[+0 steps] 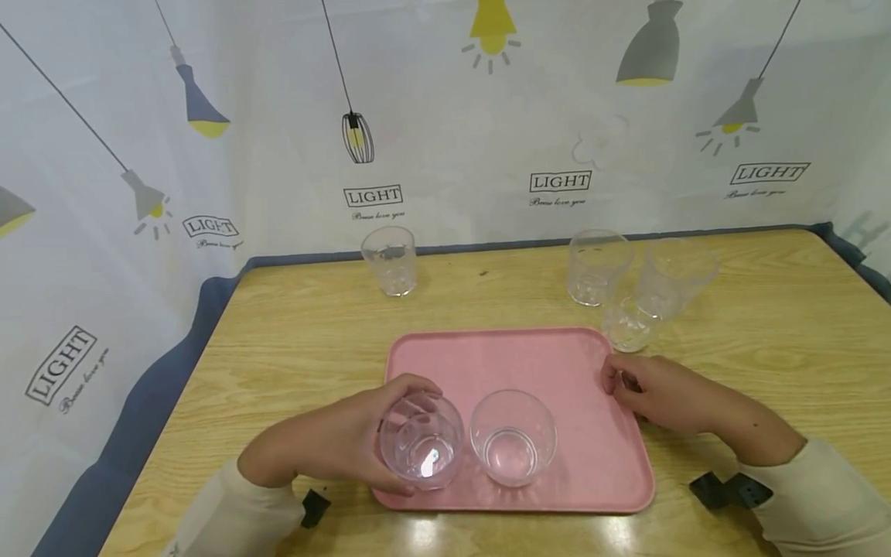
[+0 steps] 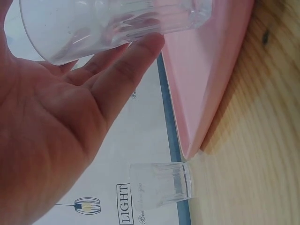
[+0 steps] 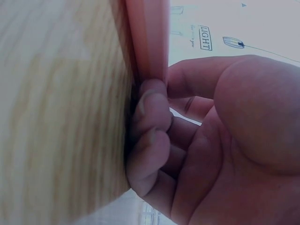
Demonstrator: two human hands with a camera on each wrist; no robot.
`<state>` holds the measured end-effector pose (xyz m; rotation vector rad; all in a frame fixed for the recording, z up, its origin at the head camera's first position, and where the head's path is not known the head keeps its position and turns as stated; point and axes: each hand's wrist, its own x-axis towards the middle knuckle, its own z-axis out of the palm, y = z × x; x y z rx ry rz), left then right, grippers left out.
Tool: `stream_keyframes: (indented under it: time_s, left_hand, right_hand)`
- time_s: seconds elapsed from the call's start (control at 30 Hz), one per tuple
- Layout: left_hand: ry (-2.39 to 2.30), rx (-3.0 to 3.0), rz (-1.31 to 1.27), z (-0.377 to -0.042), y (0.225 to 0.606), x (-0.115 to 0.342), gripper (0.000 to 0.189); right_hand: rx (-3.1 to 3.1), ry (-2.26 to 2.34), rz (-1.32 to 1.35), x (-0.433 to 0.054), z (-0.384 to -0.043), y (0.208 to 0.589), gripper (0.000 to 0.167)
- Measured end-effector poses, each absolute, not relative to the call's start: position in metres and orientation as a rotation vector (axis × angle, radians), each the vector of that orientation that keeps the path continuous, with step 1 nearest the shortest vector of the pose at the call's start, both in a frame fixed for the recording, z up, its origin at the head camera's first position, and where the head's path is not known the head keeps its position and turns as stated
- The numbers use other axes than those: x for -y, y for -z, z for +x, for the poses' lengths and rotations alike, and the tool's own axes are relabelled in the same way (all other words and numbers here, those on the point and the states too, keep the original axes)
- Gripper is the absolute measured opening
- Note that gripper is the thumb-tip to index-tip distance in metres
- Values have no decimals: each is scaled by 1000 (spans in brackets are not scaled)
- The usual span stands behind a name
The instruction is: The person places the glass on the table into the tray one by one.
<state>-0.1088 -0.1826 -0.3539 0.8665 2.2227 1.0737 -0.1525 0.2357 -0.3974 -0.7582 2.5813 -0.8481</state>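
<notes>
My left hand (image 1: 355, 437) grips a clear drinking glass (image 1: 423, 445) at the left front of a pink tray (image 1: 501, 360). Thumb and fingers curve round the glass's side, as the left wrist view also shows of the glass (image 2: 108, 28). Just right of it, a second clear glass (image 1: 513, 445) stands upright on the tray, untouched. At the tray's right edge, my right hand (image 1: 657, 393) pinches the rim. Seen from the right wrist, the tray rim (image 3: 150, 37) sits between the thumb and curled fingers (image 3: 152, 110).
One clear glass (image 1: 392, 263) stands behind the tray at the left. Several more, including a glass (image 1: 599, 267) near the back edge and a smaller glass (image 1: 629, 325) by the tray's corner, cluster at the right. A lamp-print cloth (image 1: 459, 139) hangs behind the wooden table (image 1: 292, 333).
</notes>
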Motion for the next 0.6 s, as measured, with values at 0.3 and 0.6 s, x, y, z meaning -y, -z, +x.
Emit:
stream_keyframes:
  time_s: [0.3, 0.6]
  left_hand:
    - [-1052, -2217, 881, -109, 354, 183, 91]
    - [-1056, -2208, 893, -109, 353, 183, 94]
  right_hand:
    - [-2587, 844, -749, -236, -153, 398, 12]
    - [-2599, 845, -763, -235, -153, 399, 12]
